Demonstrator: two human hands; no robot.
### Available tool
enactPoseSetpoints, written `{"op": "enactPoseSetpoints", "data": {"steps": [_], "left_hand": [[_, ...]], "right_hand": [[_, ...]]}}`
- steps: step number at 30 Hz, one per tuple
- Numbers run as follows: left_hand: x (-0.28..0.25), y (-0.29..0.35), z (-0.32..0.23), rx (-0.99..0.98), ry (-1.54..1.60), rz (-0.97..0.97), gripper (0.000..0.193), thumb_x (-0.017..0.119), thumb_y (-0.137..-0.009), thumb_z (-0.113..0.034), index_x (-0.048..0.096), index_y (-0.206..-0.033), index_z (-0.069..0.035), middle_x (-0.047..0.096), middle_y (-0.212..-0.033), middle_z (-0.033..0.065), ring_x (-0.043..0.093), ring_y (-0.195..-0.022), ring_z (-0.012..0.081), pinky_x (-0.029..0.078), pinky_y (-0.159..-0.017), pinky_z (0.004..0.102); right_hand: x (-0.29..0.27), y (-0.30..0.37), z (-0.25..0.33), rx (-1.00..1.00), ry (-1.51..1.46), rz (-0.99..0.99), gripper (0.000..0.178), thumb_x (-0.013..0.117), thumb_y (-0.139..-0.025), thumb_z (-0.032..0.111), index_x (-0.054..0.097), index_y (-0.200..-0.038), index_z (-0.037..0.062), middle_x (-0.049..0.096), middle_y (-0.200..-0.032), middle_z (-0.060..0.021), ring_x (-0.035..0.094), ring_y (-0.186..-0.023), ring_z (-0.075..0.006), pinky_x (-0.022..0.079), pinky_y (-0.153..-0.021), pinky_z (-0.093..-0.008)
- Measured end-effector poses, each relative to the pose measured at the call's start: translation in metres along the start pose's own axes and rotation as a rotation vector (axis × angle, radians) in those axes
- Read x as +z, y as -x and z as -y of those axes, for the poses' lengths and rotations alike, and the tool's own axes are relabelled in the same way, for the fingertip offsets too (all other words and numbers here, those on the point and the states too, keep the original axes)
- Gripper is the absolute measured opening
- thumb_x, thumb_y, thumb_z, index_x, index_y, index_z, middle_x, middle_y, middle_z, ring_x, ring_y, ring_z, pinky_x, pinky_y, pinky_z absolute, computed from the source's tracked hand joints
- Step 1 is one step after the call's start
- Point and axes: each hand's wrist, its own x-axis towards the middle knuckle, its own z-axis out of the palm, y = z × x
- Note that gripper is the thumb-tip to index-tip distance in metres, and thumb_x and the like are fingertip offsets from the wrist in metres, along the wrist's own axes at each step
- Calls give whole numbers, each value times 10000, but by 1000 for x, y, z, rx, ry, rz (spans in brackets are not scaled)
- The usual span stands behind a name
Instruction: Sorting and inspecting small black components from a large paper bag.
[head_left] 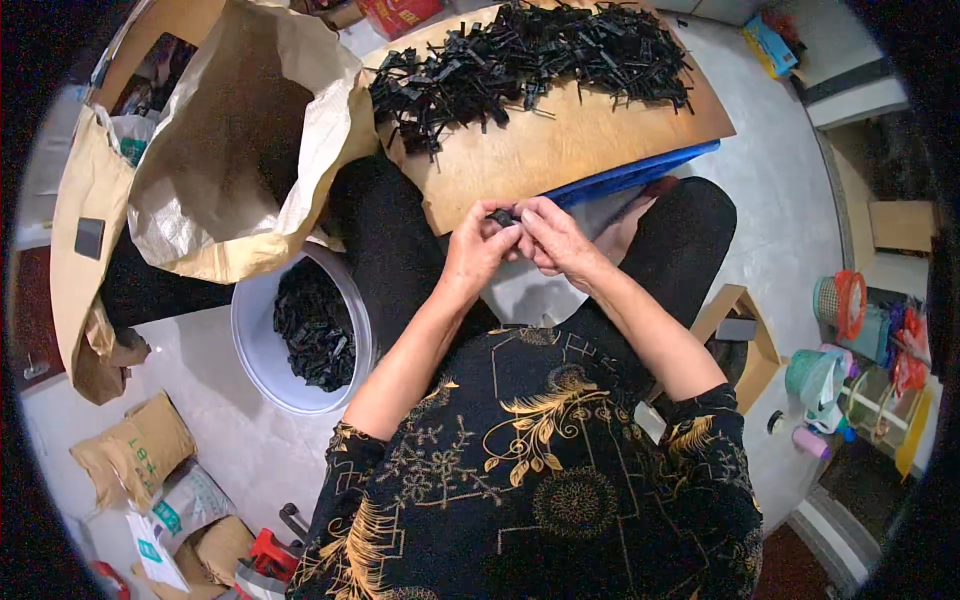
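Observation:
In front of my lap, my two hands meet over the near edge of a wooden board. A small black plastic piece (pixel 502 216) is pinched between the thumb and fingers of my left hand (pixel 476 246). My right hand (pixel 558 238) is closed at the same piece, its fingertips pressed together there; its exact shape is mostly hidden. Beyond my hands, a long heap of black plastic pieces (pixel 530 62) with thin strips lies across the board (pixel 600 125). Left of my legs, a white bucket (pixel 243 345) holds many small black pieces (pixel 315 330).
A large open paper-like sack (pixel 235 245) stands at the upper left, its mouth towards me. A phone-like dark rectangle (pixel 89 238) lies left of it. Packed bags (pixel 135 450) sit at lower left. An open cardboard box (pixel 762 350) and plastic containers (pixel 815 385) are at right.

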Motion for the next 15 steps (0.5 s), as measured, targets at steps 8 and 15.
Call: {"op": "enactPoseSetpoints", "data": {"steps": [8,15], "left_hand": [[-2,-11,9,13,-6,-36,260,571,-809,-29,455,-1041,-28,509,-655,13,496,-524,78,401,-458,198],[-10,-17,6,-22,-220,7,227,575,-804,-39,436,-984,-33,505,-691,15,503,-544,81,423,-472,218]], "right_hand": [[-10,-18,-7,-183,392,54,249,401,-931,267,486,-920,32,466,-610,-7,449,-539,-88,387,-500,-244],[-10,-23,5,-148,565,112,311,402,-930,320,516,-956,32,420,-628,14,391,-570,-76,344,-524,-239]]}}
